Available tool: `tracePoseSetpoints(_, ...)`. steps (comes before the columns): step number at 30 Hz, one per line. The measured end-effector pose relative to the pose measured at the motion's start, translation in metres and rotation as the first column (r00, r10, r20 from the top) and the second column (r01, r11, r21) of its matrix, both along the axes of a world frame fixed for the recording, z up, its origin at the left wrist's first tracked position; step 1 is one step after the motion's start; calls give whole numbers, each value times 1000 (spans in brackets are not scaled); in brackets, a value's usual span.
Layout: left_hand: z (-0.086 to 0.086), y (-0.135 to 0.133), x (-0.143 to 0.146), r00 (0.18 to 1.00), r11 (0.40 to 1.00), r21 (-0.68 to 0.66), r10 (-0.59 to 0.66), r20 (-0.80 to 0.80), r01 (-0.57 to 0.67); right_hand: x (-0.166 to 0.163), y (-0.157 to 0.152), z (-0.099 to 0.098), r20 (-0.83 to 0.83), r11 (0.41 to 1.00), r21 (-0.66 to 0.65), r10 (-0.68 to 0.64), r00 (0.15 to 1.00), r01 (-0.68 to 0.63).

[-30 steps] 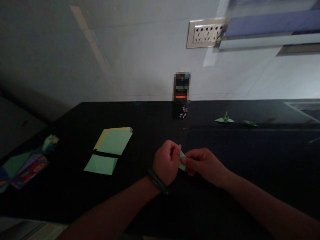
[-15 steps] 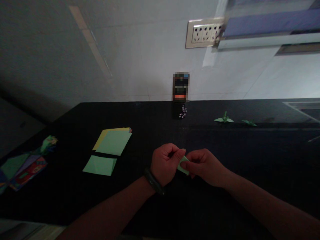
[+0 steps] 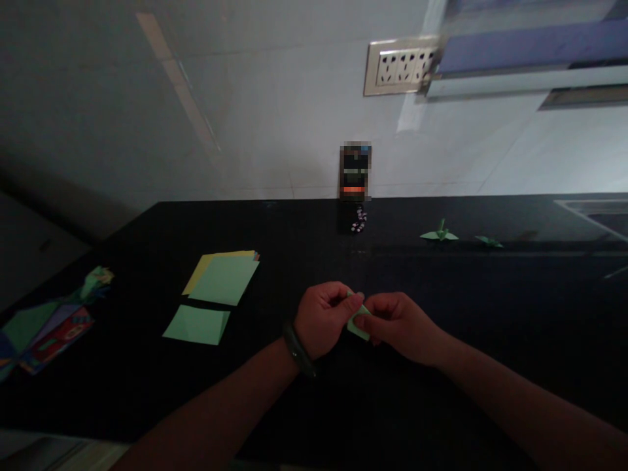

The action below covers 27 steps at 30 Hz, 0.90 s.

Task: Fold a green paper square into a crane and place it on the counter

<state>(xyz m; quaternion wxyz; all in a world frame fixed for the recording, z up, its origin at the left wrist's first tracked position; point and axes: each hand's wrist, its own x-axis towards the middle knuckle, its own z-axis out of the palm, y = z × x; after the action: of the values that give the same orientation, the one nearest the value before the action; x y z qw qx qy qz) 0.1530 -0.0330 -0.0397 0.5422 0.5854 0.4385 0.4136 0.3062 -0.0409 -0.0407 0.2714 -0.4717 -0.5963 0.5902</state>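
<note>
A small piece of folded green paper (image 3: 358,330) is pinched between both my hands above the black counter. My left hand (image 3: 324,319), with a dark bangle at its wrist, grips the paper's upper left edge between thumb and fingers. On the other side my right hand (image 3: 400,327) holds it, thumb on top and fingers curled beneath. Much of the paper is hidden by my fingers. To the left lie a creased green sheet (image 3: 197,325) and a stack of green and yellow paper (image 3: 224,280).
Two folded green paper cranes (image 3: 441,233) rest at the back right. A phone-like, pixelated object (image 3: 356,170) leans on the wall, with a beaded string (image 3: 360,220) before it. Colourful packaging (image 3: 56,337) lies at far left. A socket panel (image 3: 402,65) is on the wall.
My left hand and wrist have tilted slightly, and the bangle has shifted a little. A bit more of the paper's upper edge shows. Both hands keep their hold.
</note>
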Motion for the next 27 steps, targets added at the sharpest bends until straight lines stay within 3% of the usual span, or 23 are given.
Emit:
tracePoseSetpoints(7,1,-3,3,999,999,30,25,-39,-24,1,-2,0,26,994,107,25,999,-28)
tracePoseSetpoints(16,-5,1,2,982,985,115,145,-123,-131,0,-2,2,80,993,118,1,997,-10)
tracePoseSetpoints(22,-3,5,1,994,997,61,54,-91,-49,0,-2,-1,54,996,76,-44,998,40)
tracePoseSetpoints(27,1,3,-1,990,993,89,88,-115,-78,-1,-4,-3,-7,997,71,-10,1000,11)
